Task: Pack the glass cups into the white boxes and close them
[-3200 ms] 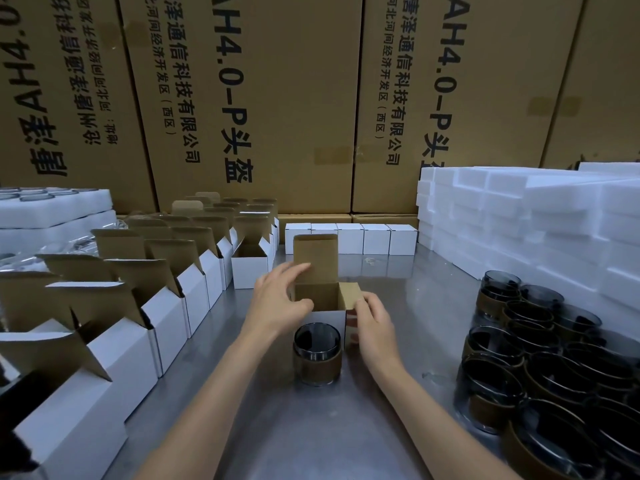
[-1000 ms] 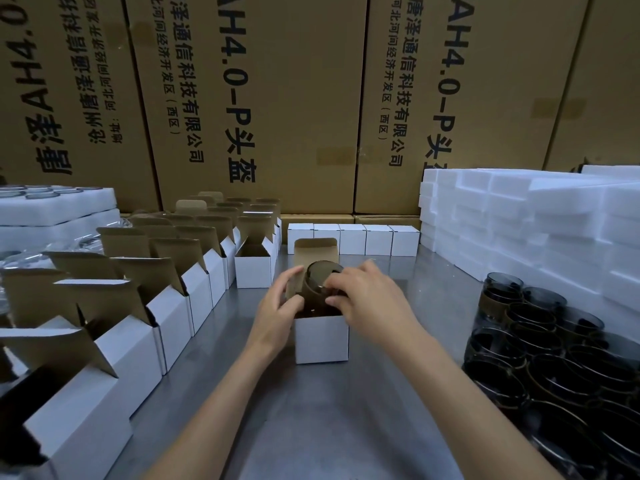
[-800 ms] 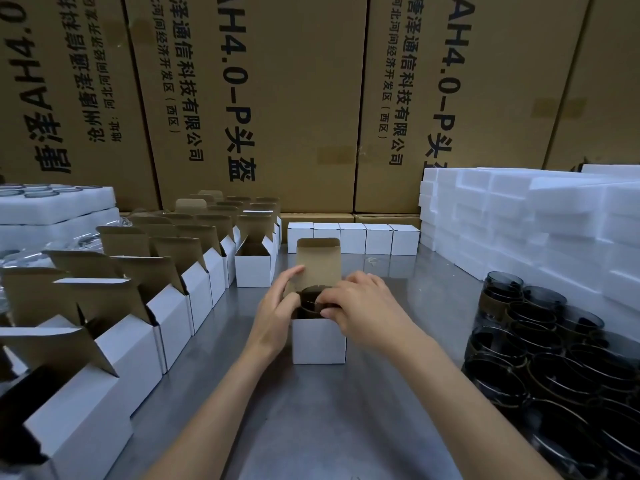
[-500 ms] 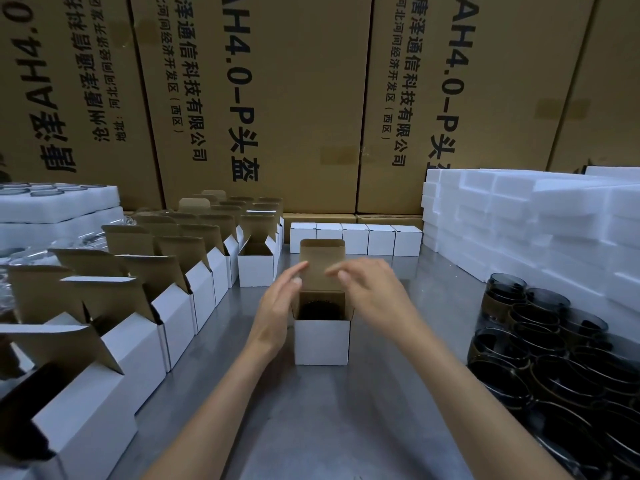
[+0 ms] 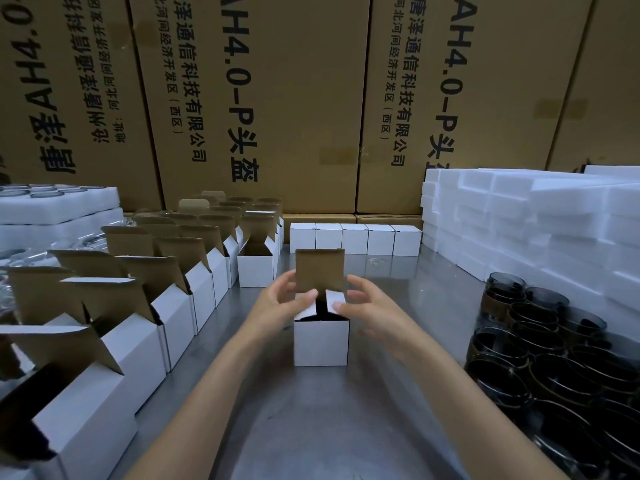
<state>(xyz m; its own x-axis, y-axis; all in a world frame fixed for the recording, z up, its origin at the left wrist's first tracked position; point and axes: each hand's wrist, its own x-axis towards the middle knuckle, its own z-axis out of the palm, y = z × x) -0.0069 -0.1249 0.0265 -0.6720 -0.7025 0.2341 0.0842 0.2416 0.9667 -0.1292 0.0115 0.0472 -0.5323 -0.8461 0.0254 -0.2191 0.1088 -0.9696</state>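
I'm folding the two side flaps in on the white box [image 5: 321, 342] at table centre. L hand [image 5: 277, 308] is pinching the left flap [image 5: 306, 306] inward, thumb tip on its edge; R hand [image 5: 369, 306] is pinching the right flap [image 5: 335, 301] the same way. The lid flap [image 5: 320, 270] is standing upright at 12 o'clock, brown side facing me. The glass cup, I'm judging, is sitting inside; only dark shows thru the gap, so I can't tell for sure. To do it well I'm reckoning: press both side flaps flat first, then bring the lid down and tuck its tab in front w/o crushing corners. Open boxes [image 5: 194, 292] are waiting at 9–10 o'clock, insides mostly hidden. Closed boxes [image 5: 355, 239] are lining up at 12. Unpacked glass cups [image 5: 540, 344] are crowding at 3–4 o'clock.
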